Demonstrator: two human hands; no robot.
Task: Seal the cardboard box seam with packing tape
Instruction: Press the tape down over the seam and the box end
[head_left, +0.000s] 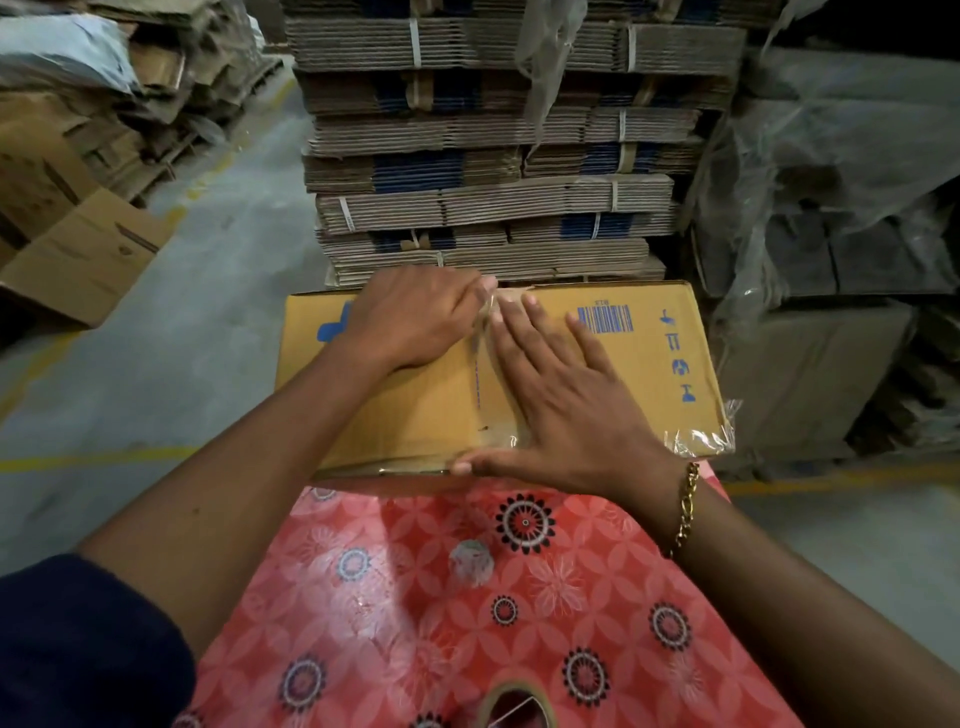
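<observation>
closest to us, at the bottom edge, we can just make out the tape roll (517, 706) lying on our red patterned garment (415, 597), free of either hand. a gold bracelet (687, 506) sits on our right wrist.

just past that, our right hand (561, 410) lies flat and spread on the cardboard box (649, 364), fingers fanned along the clear tape strip (496, 436) that covers the centre seam, thumb at the near edge. a little further on, our left hand (415, 317) rests palm down beside the seam, its fingertips seeming to nip the far end of the tape near the far edge; we cannot tell how firmly. a loose crinkle of clear film (701, 439) sticks out at the box's near right corner.

beyond the box stand stacked bundles of flat cartons (493, 156) and a concrete floor (208, 260).

we judge the strip is laid and being smoothed. the risks from here: pressing unevenly could trap wrinkles or bubbles, the far end could lift if we let go before rubbing it down, and the flaps could spread if we lean on one side only, leaving the seam gapped under the tape.
</observation>
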